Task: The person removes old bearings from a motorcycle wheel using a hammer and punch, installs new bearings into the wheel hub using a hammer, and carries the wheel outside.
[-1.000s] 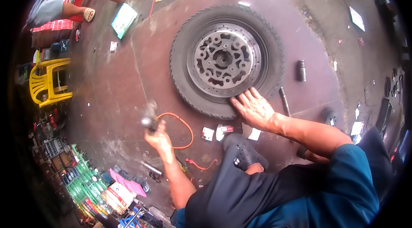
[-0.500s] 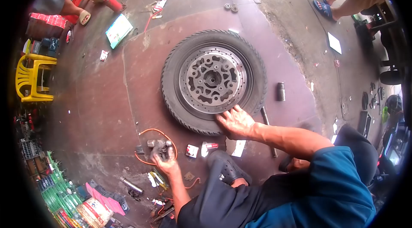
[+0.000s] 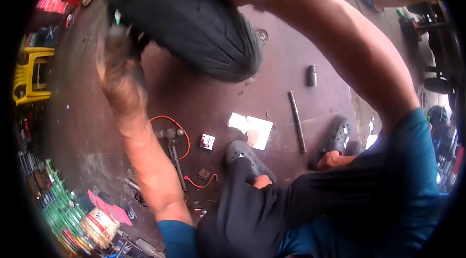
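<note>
One black, grooved rubber tyre (image 3: 199, 29) was tilted beside the left hand's (image 3: 122, 77) fingers, seemingly for support; neither grip could be told.

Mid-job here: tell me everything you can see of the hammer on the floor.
The hammer lies on the reddish-brown floor, held by no hand. Its greyish, metal-looking head points across the picture, within the curve of an orange cord. A slim, dark handle runs down from it, slanting slightly rightward beside the left forearm. A red strip curves beside its lower part; I can't tell if they touch.
</note>
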Demonstrator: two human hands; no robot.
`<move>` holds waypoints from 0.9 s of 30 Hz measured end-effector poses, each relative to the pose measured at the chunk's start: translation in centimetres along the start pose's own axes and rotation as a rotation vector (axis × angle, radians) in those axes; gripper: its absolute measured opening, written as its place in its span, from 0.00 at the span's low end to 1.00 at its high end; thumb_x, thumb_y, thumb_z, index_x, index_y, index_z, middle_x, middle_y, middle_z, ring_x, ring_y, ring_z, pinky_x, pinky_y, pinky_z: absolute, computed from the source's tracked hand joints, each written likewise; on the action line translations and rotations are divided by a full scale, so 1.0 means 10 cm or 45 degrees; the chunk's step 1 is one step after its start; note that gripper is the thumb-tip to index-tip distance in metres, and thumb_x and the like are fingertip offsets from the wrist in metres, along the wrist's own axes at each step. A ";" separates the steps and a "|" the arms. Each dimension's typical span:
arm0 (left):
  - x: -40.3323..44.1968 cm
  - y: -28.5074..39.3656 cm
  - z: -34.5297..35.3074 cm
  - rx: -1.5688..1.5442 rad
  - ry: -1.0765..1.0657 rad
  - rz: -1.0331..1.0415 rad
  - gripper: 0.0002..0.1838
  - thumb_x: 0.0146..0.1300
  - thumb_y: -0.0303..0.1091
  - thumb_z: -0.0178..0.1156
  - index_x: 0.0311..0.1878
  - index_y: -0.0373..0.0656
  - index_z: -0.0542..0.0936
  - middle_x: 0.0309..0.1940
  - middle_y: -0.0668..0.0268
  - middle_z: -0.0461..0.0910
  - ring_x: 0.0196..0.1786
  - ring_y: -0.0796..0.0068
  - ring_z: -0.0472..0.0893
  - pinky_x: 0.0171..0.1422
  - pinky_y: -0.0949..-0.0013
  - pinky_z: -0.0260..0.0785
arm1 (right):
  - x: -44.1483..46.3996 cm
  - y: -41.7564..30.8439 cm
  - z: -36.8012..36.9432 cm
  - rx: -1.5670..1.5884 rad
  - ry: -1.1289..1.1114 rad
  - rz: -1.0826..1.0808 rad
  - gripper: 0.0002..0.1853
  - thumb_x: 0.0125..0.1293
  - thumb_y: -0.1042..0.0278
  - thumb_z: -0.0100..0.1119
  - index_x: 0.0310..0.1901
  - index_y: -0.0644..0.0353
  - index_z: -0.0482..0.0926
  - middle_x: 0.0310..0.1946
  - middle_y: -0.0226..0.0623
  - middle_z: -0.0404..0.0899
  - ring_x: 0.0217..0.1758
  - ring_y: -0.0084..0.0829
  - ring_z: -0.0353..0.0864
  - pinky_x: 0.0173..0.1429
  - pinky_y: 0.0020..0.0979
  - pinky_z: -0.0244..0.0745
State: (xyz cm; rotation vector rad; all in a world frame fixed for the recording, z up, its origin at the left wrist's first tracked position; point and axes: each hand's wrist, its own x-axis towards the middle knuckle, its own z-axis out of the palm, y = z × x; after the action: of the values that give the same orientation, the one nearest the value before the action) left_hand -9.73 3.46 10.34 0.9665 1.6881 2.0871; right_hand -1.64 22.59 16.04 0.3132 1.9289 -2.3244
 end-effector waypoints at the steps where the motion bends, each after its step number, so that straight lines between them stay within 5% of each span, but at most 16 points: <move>1: 0.12 0.14 0.07 0.208 -0.149 0.142 0.44 0.60 0.52 0.69 0.70 0.32 0.64 0.60 0.55 0.76 0.61 0.63 0.77 0.67 0.58 0.69 | 0.02 -0.02 -0.05 0.165 0.015 -0.042 0.27 0.64 0.46 0.60 0.52 0.65 0.82 0.44 0.46 0.86 0.45 0.39 0.87 0.53 0.42 0.82; 3: 0.09 0.16 0.24 0.723 -0.308 0.374 0.49 0.55 0.47 0.76 0.71 0.30 0.62 0.58 0.52 0.79 0.59 0.63 0.79 0.64 0.60 0.72 | 0.08 -0.05 -0.17 0.497 0.027 -0.133 0.26 0.66 0.49 0.60 0.54 0.64 0.79 0.46 0.47 0.85 0.48 0.40 0.86 0.55 0.42 0.79; 5: -0.09 0.05 0.33 1.178 -0.298 0.509 0.57 0.46 0.45 0.82 0.73 0.31 0.60 0.62 0.49 0.77 0.62 0.59 0.78 0.65 0.60 0.72 | 0.23 0.51 -0.25 0.769 0.137 -0.275 0.31 0.66 0.43 0.56 0.57 0.65 0.78 0.55 0.46 0.82 0.56 0.37 0.83 0.67 0.44 0.72; 8: -0.17 -0.11 0.25 1.224 -0.272 0.213 0.60 0.41 0.43 0.84 0.74 0.30 0.60 0.66 0.46 0.73 0.65 0.58 0.77 0.68 0.60 0.70 | 0.28 0.80 -0.07 0.910 0.591 -0.079 0.38 0.66 0.39 0.57 0.63 0.67 0.73 0.61 0.52 0.76 0.65 0.42 0.74 0.72 0.45 0.64; 9: -0.14 -0.13 0.23 1.163 -0.275 0.212 0.59 0.41 0.42 0.84 0.73 0.30 0.60 0.66 0.46 0.73 0.65 0.58 0.77 0.68 0.60 0.70 | 0.33 0.92 -0.20 0.913 0.367 -0.242 0.41 0.66 0.36 0.58 0.64 0.69 0.72 0.62 0.54 0.75 0.67 0.44 0.71 0.73 0.46 0.63; 12: 0.05 -0.15 0.23 0.907 -0.303 0.083 0.56 0.42 0.39 0.84 0.72 0.29 0.63 0.64 0.48 0.75 0.64 0.61 0.76 0.69 0.61 0.68 | 0.13 0.90 -0.70 0.396 0.374 0.092 0.40 0.68 0.33 0.55 0.59 0.71 0.76 0.54 0.51 0.81 0.48 0.38 0.85 0.54 0.38 0.80; 14: 0.19 -0.07 0.29 0.811 -0.334 0.007 0.54 0.44 0.39 0.83 0.72 0.29 0.63 0.63 0.50 0.74 0.65 0.62 0.74 0.72 0.60 0.64 | 0.11 1.32 -1.21 -0.070 0.738 -0.095 0.35 0.69 0.36 0.57 0.58 0.66 0.79 0.50 0.45 0.84 0.39 0.34 0.87 0.44 0.34 0.82; 16: 0.27 -0.02 0.35 0.899 -0.374 -0.080 0.54 0.42 0.41 0.84 0.69 0.26 0.65 0.59 0.49 0.77 0.61 0.62 0.77 0.70 0.61 0.66 | -0.12 1.63 -1.53 -0.540 1.178 -0.038 0.26 0.69 0.44 0.61 0.58 0.58 0.80 0.48 0.44 0.85 0.42 0.36 0.86 0.50 0.37 0.82; 18: 0.36 -0.04 0.39 1.059 -0.461 0.071 0.53 0.40 0.39 0.85 0.67 0.26 0.68 0.57 0.48 0.79 0.58 0.64 0.80 0.65 0.63 0.70 | -0.17 2.27 -1.95 -1.033 1.169 0.158 0.26 0.66 0.47 0.64 0.58 0.58 0.80 0.53 0.46 0.81 0.54 0.41 0.82 0.63 0.42 0.75; 22: 0.46 -0.03 0.46 0.919 -0.516 -0.251 0.59 0.38 0.45 0.85 0.69 0.23 0.64 0.60 0.48 0.76 0.63 0.61 0.75 0.71 0.61 0.64 | -0.06 2.77 -1.85 -1.363 1.087 0.192 0.24 0.65 0.56 0.64 0.61 0.54 0.78 0.58 0.44 0.76 0.62 0.45 0.75 0.66 0.44 0.72; 27: 0.39 -0.08 0.57 1.100 -0.556 -0.288 0.62 0.35 0.46 0.86 0.70 0.22 0.62 0.64 0.45 0.72 0.68 0.58 0.71 0.75 0.59 0.60 | 0.33 2.96 -2.11 -1.517 1.144 0.124 0.23 0.66 0.59 0.63 0.62 0.49 0.77 0.57 0.41 0.75 0.61 0.47 0.73 0.63 0.45 0.73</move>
State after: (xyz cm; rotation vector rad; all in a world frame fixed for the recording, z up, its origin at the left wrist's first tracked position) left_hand -8.95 10.31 11.33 1.2439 2.3086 0.8657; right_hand 3.30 37.88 -16.73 1.3308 3.0773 -0.5919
